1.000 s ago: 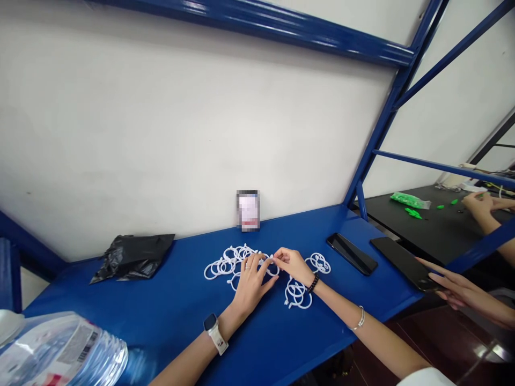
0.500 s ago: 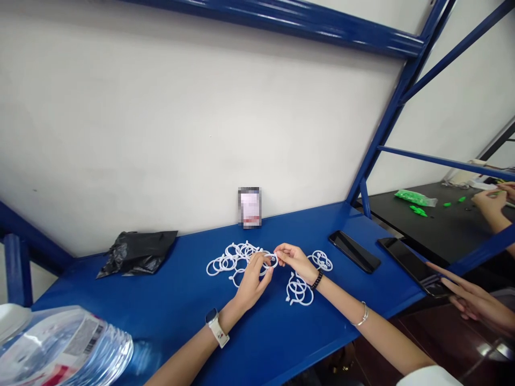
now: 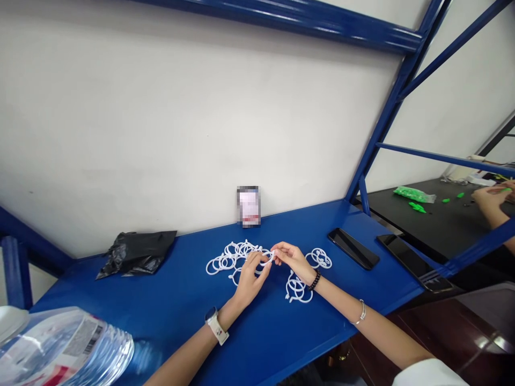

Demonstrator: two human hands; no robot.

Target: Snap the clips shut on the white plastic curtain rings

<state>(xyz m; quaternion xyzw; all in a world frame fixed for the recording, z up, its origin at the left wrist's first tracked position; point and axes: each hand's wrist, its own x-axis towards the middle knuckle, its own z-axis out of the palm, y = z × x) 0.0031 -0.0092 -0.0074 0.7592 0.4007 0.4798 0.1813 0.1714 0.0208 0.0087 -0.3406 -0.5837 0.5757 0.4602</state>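
Both my hands hold one white curtain ring (image 3: 269, 252) just above the blue table. My left hand (image 3: 249, 276) has its fingers closed on the ring's left side, with the wrist wearing a watch. From the right, my right hand (image 3: 295, 261) pinches the same ring between thumb and fingertips. Fingers partly cover the ring, so whether its ends are joined I cannot tell. A pile of white rings (image 3: 227, 261) lies beside and behind my left hand. Near my right wrist are two smaller groups, one of rings (image 3: 298, 288) in front and another of rings (image 3: 321, 258) behind.
The blue table (image 3: 181, 321) meets a white wall. A black plastic bag (image 3: 137, 252) and large water bottle (image 3: 72, 348) are at left. Two phones (image 3: 354, 248) lie right; a blurred card (image 3: 249, 207) leans on the wall. Another person's hand (image 3: 488, 198) is at a black table.
Another person's hand has left the phone at the right edge. My hands stay on the ring, with only a slight shift of the fingers.
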